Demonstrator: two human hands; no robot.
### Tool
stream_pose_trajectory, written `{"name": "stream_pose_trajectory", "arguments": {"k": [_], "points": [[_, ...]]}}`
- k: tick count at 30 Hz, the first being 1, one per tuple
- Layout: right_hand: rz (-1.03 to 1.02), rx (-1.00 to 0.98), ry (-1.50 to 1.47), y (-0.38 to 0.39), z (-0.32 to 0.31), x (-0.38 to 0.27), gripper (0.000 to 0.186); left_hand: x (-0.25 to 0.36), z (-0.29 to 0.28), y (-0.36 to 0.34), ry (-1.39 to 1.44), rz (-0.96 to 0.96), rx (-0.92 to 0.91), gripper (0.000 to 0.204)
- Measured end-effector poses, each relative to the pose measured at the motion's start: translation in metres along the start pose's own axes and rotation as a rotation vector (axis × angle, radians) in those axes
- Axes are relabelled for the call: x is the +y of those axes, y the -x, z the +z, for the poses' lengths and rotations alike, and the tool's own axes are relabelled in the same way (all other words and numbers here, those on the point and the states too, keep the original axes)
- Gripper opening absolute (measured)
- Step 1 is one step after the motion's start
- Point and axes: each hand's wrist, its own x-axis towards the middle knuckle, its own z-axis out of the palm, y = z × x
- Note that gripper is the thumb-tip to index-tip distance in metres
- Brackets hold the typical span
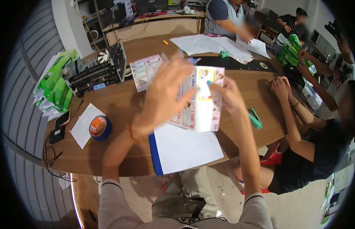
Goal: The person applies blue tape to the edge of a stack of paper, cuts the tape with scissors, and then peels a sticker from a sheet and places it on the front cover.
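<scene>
My right hand (231,97) grips the right edge of a glossy sheet printed with small cartoon pictures (187,114), thumb on its front. The sheet is raised above the table, and glare whitens its lower part. My left hand (166,93), smeared by motion, is in front of the sheet's left side with fingers stretched out and thumb apart; whether it touches the sheet I cannot tell. Under the held sheet lie white paper (189,149) and a blue-edged folder (156,156). Another printed sheet (141,70) rests on the table behind my left hand.
On the left are an opened machine (97,68), green paper packs (57,82), a tape roll (99,128), and a phone (63,119). A green stapler (255,118) lies right. Papers (200,45) and a black mat (238,65) are farther back. People sit and stand around the table.
</scene>
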Motion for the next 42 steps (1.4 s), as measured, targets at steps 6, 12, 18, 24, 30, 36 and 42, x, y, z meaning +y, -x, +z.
{"name": "stream_pose_trajectory", "arguments": {"k": [6, 12, 18, 24, 30, 36, 42], "points": [[-0.076, -0.193, 0.371, 0.036, 0.028, -0.086, 0.019, -0.019, -0.037, -0.018, 0.771, -0.431, -0.410, 0.021], [-0.273, -0.255, 0.786, 0.045, 0.060, -0.124, 0.027, 0.006, -0.060, -0.009, 1.009, -0.532, -0.221, 0.016], [-1.443, 0.419, 1.211, 0.071, 0.110, -0.086, 0.034, 0.018, -0.063, -0.006, 0.981, -0.576, 0.102, 0.015], [-1.281, 0.341, 1.010, 0.056, 0.120, -0.065, 0.023, 0.029, -0.064, -0.002, 0.865, -0.434, 0.164, 0.013], [-1.218, 0.279, 0.925, 0.058, 0.120, -0.066, 0.021, 0.028, -0.067, -0.002, 0.550, -0.324, 0.126, 0.012], [-1.237, 0.247, 0.957, 0.056, 0.118, -0.068, 0.019, 0.029, -0.066, -0.001, 0.450, -0.192, 0.097, 0.012], [-1.453, 0.224, 1.099, 0.053, 0.114, -0.072, 0.021, 0.029, -0.066, -0.001, 0.441, -0.136, 0.112, 0.013]]}}
